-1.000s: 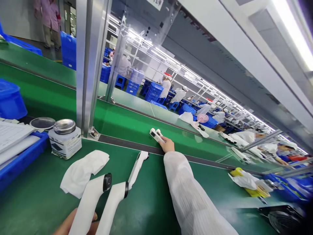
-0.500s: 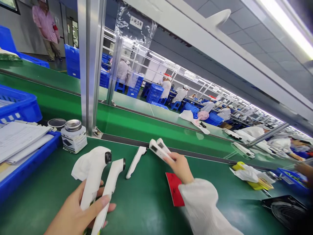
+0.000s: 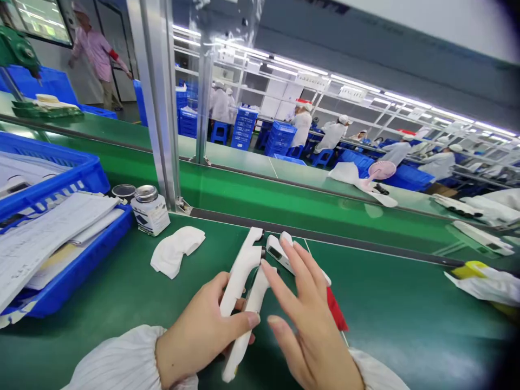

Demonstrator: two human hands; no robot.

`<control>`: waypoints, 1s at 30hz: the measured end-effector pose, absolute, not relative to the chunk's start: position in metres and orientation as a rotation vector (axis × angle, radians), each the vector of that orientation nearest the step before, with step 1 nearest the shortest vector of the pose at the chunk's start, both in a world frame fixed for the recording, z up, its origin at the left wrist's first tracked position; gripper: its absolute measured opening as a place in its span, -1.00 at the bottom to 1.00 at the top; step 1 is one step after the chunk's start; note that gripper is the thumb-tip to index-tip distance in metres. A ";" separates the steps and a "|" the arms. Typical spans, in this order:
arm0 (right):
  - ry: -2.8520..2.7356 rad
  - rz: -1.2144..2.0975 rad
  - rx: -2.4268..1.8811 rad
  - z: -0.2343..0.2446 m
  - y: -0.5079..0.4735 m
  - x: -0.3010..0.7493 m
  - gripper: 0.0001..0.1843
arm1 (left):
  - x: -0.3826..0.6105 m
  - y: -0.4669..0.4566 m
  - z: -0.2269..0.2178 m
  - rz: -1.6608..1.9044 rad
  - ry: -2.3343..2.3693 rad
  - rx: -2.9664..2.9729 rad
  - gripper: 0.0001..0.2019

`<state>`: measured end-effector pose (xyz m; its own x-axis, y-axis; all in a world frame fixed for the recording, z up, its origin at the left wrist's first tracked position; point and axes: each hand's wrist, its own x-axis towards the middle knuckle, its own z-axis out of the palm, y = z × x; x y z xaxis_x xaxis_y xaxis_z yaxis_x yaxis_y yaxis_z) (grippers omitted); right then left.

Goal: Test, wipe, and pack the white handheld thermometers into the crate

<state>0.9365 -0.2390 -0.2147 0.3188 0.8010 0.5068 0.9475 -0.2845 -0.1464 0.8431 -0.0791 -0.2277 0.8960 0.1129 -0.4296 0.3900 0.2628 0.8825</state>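
Note:
My left hand [image 3: 203, 325] is closed around two white handheld devices that look like infrared thermometers, one front thermometer [image 3: 254, 300] and another thermometer [image 3: 240, 276] beside it. Just behind them, a third white thermometer [image 3: 251, 236] lies on the green bench, partly covered. My right hand [image 3: 311, 319] is open, fingers spread, close to the held pair and holding nothing. Beyond its fingers, two more thermometers [image 3: 279, 252] with small dark displays rest on the bench, partly hidden by that hand. A red booklet or card [image 3: 335, 311] shows beside my right hand.
A crumpled white cloth [image 3: 174, 250] lies to the left, near a white bottle with a metal cap [image 3: 150, 211]. Blue trays [image 3: 52, 295] with papers stand at far left. A metal post [image 3: 160, 108] and green conveyor [image 3: 252, 197] run behind. A yellow item under white cloth [image 3: 483, 279] sits right.
My right hand has let go of the two thermometers, leaving them on the bench, and its fingers have spread. My left hand has carried its pair right, beside the lying thermometer. The view has shifted.

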 end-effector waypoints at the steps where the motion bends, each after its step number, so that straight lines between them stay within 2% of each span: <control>1: -1.584 -0.477 -2.189 -0.214 -0.234 0.934 -0.45 | 0.843 -0.080 -0.230 -0.207 0.453 1.317 -0.59; 7: -1.709 -0.390 -2.194 -0.228 -0.218 0.937 -0.52 | 0.842 -0.081 -0.242 -0.111 0.433 1.463 -0.76; 15: -1.743 -0.407 -2.073 -0.217 -0.210 0.936 -0.58 | 0.839 -0.074 -0.242 -0.075 0.455 1.539 -0.79; 19: -1.279 -0.584 -2.006 -0.204 -0.214 0.964 -0.57 | 0.835 -0.068 -0.233 -0.203 0.490 1.349 -0.73; 21: -0.982 -0.687 -2.133 -0.208 -0.231 0.979 -0.59 | 0.832 -0.064 -0.230 -0.241 0.512 1.245 -0.72; 23: -0.808 -0.703 -2.401 -0.222 -0.255 0.989 -0.47 | 0.829 -0.061 -0.229 -0.263 0.512 1.173 -0.69; 25: -0.645 -0.571 -2.682 -0.245 -0.279 0.992 -0.06 | 0.827 -0.059 -0.228 -0.269 0.487 1.143 -0.68; 26: -0.554 -0.457 -2.760 -0.257 -0.288 0.992 0.08 | 0.826 -0.059 -0.227 -0.275 0.475 1.133 -0.68; 28: -0.469 -0.233 -2.815 -0.276 -0.299 0.992 0.18 | 0.825 -0.058 -0.224 -0.305 0.462 1.103 -0.67; 30: -0.429 -0.119 -2.825 -0.284 -0.303 0.993 0.10 | 0.826 -0.057 -0.220 -0.345 0.453 1.063 -0.66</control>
